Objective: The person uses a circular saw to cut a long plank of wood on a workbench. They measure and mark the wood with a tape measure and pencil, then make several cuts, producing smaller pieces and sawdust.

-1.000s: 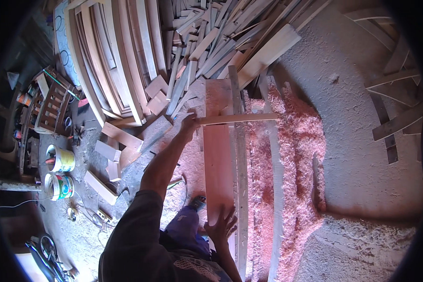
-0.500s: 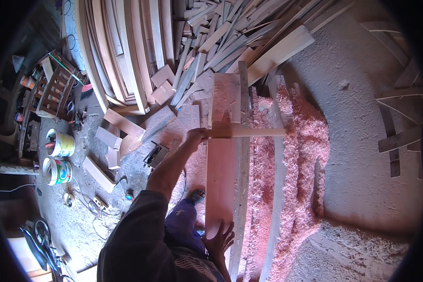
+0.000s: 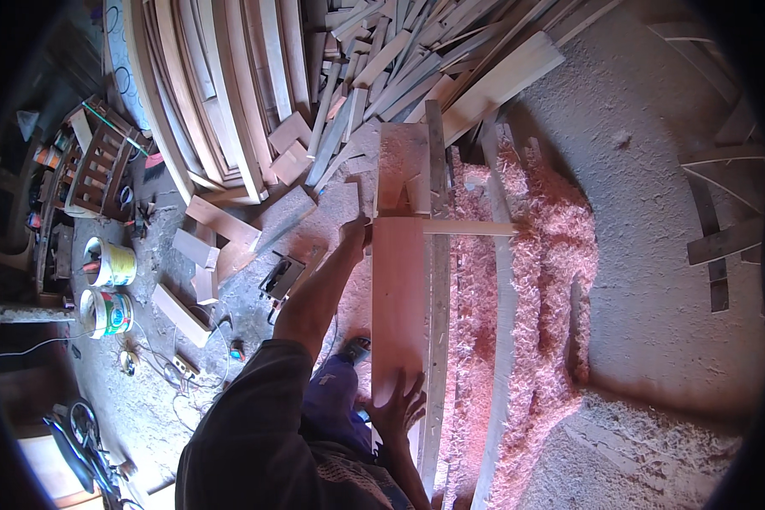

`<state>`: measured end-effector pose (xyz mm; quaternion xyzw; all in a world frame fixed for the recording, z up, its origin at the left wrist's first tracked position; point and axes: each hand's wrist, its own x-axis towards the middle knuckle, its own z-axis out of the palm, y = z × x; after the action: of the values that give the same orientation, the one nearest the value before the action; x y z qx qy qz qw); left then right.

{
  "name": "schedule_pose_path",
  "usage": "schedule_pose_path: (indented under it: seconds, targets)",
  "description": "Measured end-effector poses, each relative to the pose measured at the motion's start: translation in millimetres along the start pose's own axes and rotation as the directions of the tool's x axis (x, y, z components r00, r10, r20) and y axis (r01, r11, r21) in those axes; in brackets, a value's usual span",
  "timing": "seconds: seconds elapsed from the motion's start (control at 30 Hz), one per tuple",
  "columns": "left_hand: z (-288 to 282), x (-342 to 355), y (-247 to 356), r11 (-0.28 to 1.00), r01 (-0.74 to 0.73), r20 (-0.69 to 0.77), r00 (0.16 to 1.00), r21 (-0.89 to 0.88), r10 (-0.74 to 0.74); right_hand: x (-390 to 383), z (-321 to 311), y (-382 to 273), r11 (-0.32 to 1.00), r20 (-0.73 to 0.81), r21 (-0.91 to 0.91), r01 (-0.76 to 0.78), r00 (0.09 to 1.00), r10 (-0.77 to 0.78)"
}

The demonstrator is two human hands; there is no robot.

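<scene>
A long reddish board (image 3: pixel 397 297) lies lengthwise along the bench, its far end over a narrow pale strip (image 3: pixel 467 229) that runs crosswise. My left hand (image 3: pixel 355 233) is closed at the strip's left end, its fingers partly hidden beside the board's edge. Lower down, my right hand (image 3: pixel 393 406) grips the near end of the board with fingers spread over it. Another short board (image 3: pixel 402 157) lies beyond, dusted with shavings. Long timber rails (image 3: pixel 435 323) run beside the reddish board, with heaps of pinkish shavings (image 3: pixel 548 297) to their right.
Long planks (image 3: pixel 208 85) and a pile of offcuts (image 3: pixel 391 64) stand ahead. Loose blocks (image 3: pixel 217 221), a power tool (image 3: pixel 280 280), two buckets (image 3: pixel 106 313), cords and a power strip (image 3: pixel 184 367) lie on the floor at left. Wooden frames (image 3: pixel 712 248) are at right.
The reddish board's far end now covers part of the crosswise strip, which earlier showed above it. My left hand moved toward me, then slightly away again.
</scene>
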<state>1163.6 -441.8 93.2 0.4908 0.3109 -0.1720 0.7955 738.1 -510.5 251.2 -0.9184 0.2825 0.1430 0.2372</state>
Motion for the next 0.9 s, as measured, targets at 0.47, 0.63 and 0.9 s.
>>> schedule_pose_path:
  seconds: [0.47, 0.63, 0.9]
  targets:
    - [24, -32, 18, 0.782, -0.291, 0.119, 0.955, 0.551, 0.271, 32, -1, -29, 1.000, 0.056, -0.006, -0.004, 0.998, 0.004]
    - [21, -20, 15, 0.770, -0.298, 0.096, 0.950, 0.564, 0.297, 29, 15, -21, 0.997, -0.022, -0.038, 0.066, 0.998, -0.067]
    - [12, -1, 3, 0.803, -0.311, 0.124, 0.949, 0.509, 0.289, 27, 10, -2, 0.975, -0.147, 0.037, 0.218, 0.967, -0.211]
